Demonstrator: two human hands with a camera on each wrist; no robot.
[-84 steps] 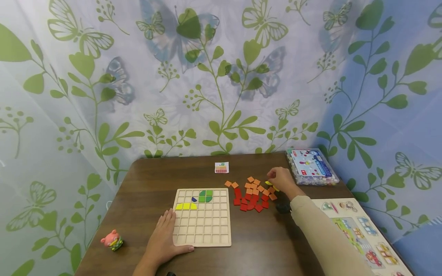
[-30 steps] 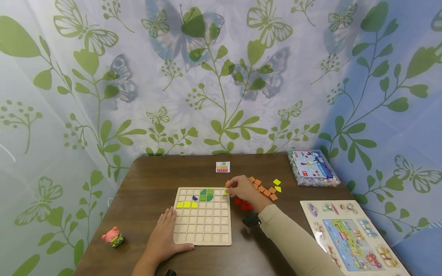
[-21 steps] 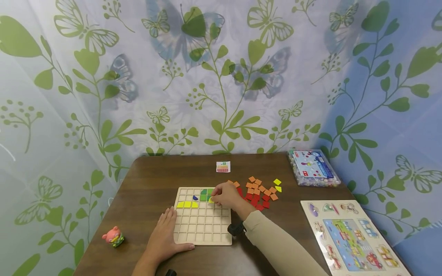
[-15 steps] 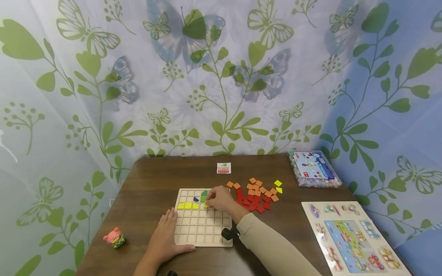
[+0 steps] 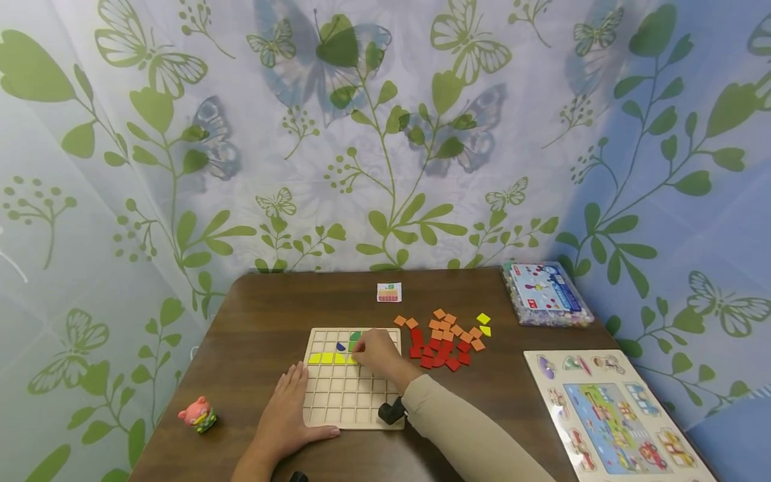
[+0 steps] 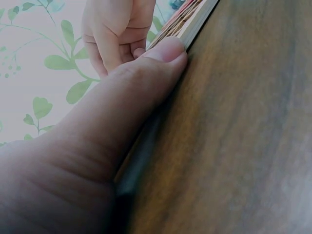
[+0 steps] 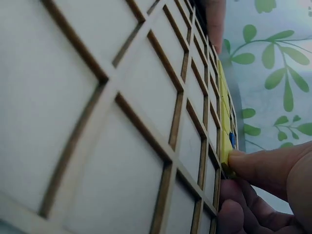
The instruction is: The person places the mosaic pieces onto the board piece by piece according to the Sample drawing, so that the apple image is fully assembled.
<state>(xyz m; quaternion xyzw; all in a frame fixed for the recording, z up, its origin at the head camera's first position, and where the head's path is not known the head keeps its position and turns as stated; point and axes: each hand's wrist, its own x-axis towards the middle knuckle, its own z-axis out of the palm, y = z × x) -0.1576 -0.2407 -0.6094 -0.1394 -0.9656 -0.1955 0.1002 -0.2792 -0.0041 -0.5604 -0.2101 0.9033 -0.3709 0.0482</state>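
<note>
Rests the left hand along the left side of the grid board with the thumb along its near edge. Pinches a yellow tile with the right hand at the right end of three yellow pieces, just nearer than the green pieces. Has orange tiles and red tiles lying loose to the right of the board.

Right hand partly hides green tiles.

Head view looks forward-down; 2 close wrist views share its board.
</note>
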